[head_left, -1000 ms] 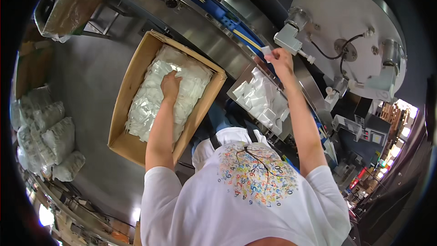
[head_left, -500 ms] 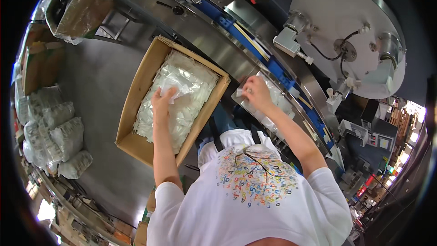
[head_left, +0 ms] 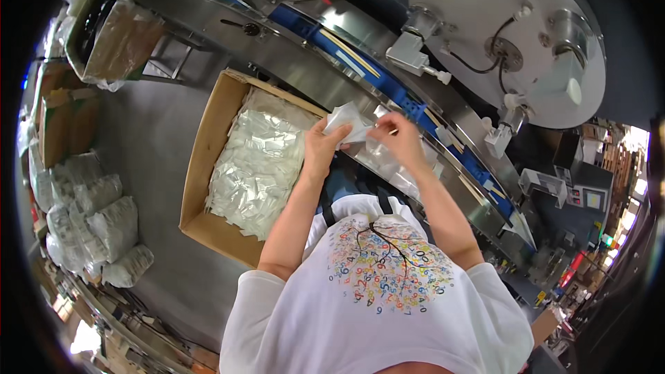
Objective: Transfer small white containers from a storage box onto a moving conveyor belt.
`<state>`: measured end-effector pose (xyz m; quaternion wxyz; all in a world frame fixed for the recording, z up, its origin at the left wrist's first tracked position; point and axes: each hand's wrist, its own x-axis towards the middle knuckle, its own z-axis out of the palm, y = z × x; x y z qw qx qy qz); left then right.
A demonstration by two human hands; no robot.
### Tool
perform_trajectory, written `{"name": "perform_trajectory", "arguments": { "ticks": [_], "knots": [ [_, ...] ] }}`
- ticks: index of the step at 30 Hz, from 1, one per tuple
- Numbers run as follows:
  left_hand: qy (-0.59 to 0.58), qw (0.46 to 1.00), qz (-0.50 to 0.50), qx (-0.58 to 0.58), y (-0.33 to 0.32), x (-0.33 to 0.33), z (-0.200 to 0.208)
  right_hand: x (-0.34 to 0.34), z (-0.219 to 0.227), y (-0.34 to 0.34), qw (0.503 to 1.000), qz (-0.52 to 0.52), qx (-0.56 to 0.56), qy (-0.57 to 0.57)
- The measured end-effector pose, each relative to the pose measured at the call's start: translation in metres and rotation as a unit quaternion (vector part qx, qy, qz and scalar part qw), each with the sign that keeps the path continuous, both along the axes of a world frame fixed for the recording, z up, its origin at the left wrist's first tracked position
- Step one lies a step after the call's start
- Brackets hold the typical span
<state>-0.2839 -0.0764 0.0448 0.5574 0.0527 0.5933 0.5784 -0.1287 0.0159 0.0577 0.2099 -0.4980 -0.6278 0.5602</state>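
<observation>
My left hand is closed on a small bunch of whitish clear plastic packets, held over the right edge of a cardboard box. Many flat clear packets fill the box in a glossy heap. Close by on the right, my right hand pinches its fingertips together at the edge of the bunch, seemingly on a packet; motion blurs them a little. Below that hand lie more clear packets on a metal surface beside the machine, partly hidden by the hand and forearm.
A blue conveyor channel holding pale sticks runs diagonally past my hands. Beyond it stands a large round metal machine part with fittings. Filled plastic bags and a lined bin stand at left.
My left hand has carried its packets from above the box rightward to meet my right hand. The right hand has shifted slightly, and the whole view has turned a little.
</observation>
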Motion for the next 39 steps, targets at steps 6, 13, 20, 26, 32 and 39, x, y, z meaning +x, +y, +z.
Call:
{"name": "perform_trajectory", "arguments": {
  "ticks": [6, 13, 20, 26, 32, 39],
  "knots": [
    [-0.036, 0.999, 0.023, -0.005, 0.024, 0.022, -0.003, 0.047, -0.034, 0.020, 0.988, -0.150, -0.028, -0.036],
    [-0.076, 0.991, -0.103, 0.045, 0.032, 0.041, -0.002, 0.112, -0.065, 0.037, 0.771, -0.137, 0.456, -0.423],
    [-0.043, 0.989, -0.139, 0.024, 0.031, 0.056, -0.003, 0.058, -0.015, 0.012, 0.942, -0.134, -0.307, 0.030],
    [-0.080, 0.993, -0.086, 0.001, 0.034, 0.056, 0.002, 0.073, -0.058, 0.062, 0.903, -0.042, 0.340, -0.259],
    [-0.095, 0.991, -0.092, 0.033, 0.027, 0.053, -0.012, 0.052, -0.036, 0.025, 0.996, -0.018, -0.082, -0.029],
    [-0.115, 0.993, 0.005, 0.021, 0.025, 0.050, -0.039, 0.025, -0.042, 0.075, 0.901, 0.042, 0.379, -0.207]
  ]
}}
